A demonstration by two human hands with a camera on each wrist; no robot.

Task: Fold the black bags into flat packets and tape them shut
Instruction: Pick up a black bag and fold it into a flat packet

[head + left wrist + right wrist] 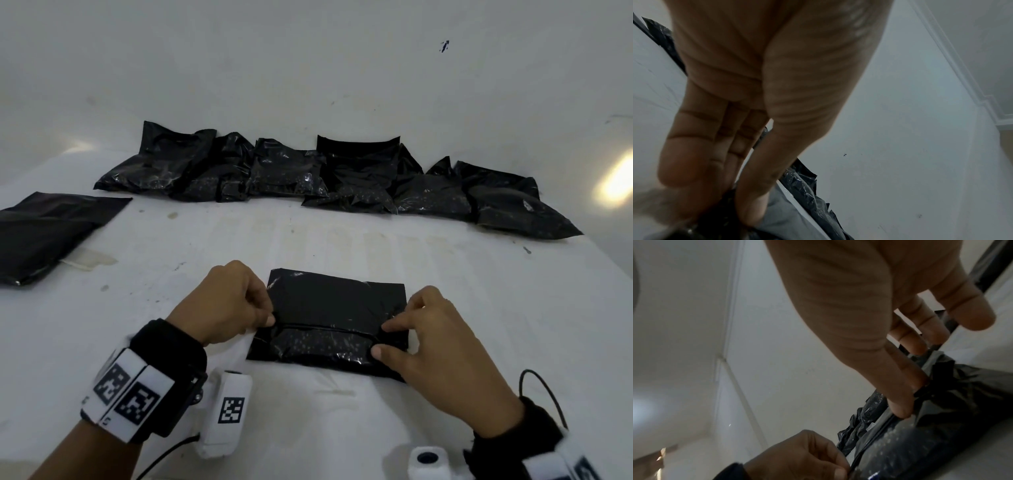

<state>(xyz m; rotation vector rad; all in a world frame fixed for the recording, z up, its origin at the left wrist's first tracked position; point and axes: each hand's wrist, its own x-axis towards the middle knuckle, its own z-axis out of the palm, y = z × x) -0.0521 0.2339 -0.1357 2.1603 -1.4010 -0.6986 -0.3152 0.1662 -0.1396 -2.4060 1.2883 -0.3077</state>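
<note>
White table (342, 428), L hand (222, 301) & R hand (442, 346) pinch black bag (335, 308) flap

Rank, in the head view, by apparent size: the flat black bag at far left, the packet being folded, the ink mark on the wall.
1. Flat black bag and packet being folded: alike, unranked.
2. Ink mark: smallest.

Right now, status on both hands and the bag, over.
Left hand and right hand each pinch an end of the folded flap. Black bag flat on the white table. Tape not visible. Nothing obstructing.
</note>
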